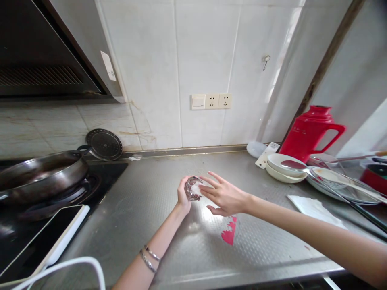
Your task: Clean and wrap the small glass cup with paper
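My left hand is wrapped around a small clear glass, tilted with its mouth toward my right hand. Something white and soft-looking, perhaps a piece of tissue, shows in the glass's mouth. My right hand reaches in from the right, fingers stretched and spread, thumb apart. Its middle fingertips are at the glass's mouth, by the white piece; whether they press on it I cannot tell. Below my right hand, a torn pink-red scrap lies on the steel counter.
At left, a steel pan stands on the black stove, with a white-edged phone-like device and white cable in front. To the right are a red thermos, stacked bowls, plates with utensils and a folded white tissue.
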A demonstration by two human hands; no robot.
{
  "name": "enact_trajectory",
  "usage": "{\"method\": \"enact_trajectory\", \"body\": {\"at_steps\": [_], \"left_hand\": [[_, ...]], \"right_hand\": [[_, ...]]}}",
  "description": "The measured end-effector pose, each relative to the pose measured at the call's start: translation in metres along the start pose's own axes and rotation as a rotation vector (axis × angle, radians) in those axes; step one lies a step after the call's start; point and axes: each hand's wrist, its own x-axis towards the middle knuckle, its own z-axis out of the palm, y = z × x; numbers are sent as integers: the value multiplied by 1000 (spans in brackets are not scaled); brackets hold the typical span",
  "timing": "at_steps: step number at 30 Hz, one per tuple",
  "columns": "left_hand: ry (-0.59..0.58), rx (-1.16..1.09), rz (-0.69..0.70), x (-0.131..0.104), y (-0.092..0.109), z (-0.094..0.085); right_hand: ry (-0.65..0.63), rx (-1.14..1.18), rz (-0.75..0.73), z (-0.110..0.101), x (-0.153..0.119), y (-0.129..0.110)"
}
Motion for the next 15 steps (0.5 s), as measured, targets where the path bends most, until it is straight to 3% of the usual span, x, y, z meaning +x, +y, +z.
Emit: {"method": "enact_trajectory", "body": {"at_steps": [6,11,13,15], "left_hand": [[-141,-3,-345,-3,-7,0],[-460,81,-715,0,-9,-5],[-505,106,-798,2,-10,-7],[-493,107,-792,2,-11,-7]], "right_hand": [[-74,-149,-212,-10,2,34],[-116,-194,-375,-16,6,42],[-116,-195,-412,-17,3,41],[-99,-188,-373,-14,-1,36]]}}
